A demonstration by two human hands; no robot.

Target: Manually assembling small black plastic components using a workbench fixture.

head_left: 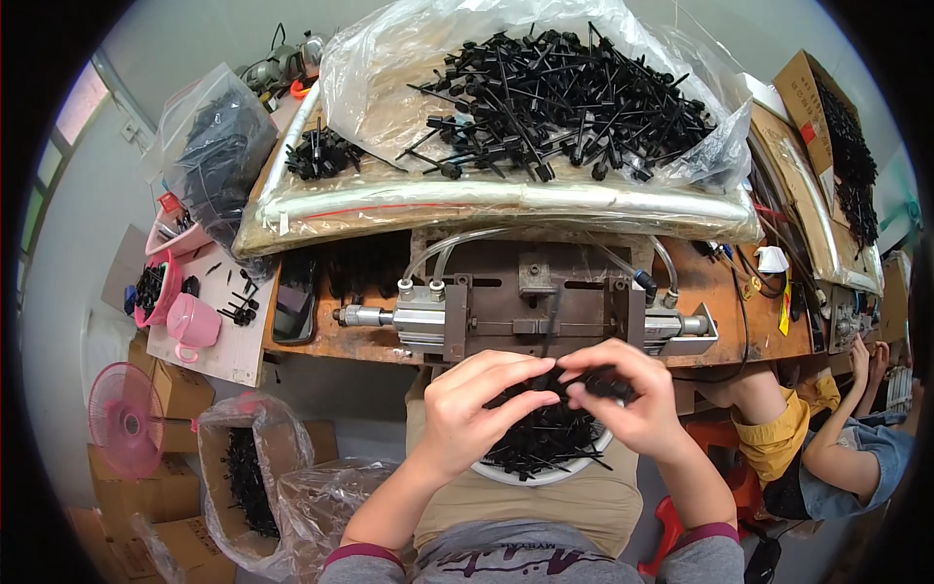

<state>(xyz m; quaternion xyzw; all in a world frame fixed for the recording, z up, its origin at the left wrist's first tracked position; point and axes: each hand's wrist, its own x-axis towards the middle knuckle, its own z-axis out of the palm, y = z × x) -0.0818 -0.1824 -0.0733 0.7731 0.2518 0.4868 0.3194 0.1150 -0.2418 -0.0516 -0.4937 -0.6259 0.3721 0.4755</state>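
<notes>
A: What could be lost nearest in?

B: A small black part is pinched in the fingers of the right hand, and its thin stem is met by the closed fingertips of the left hand. Both are held over the white bowl on the lap. If the pinch is loosened, the part could be dropped among the black pins there and tangled.

A: And just beyond?

B: The pneumatic press on the bench is set close ahead; its air hoses could be snagged.

A: Farther off?

B: The view is crowded by the plastic-lined tray, where black pins are heaped.
</notes>
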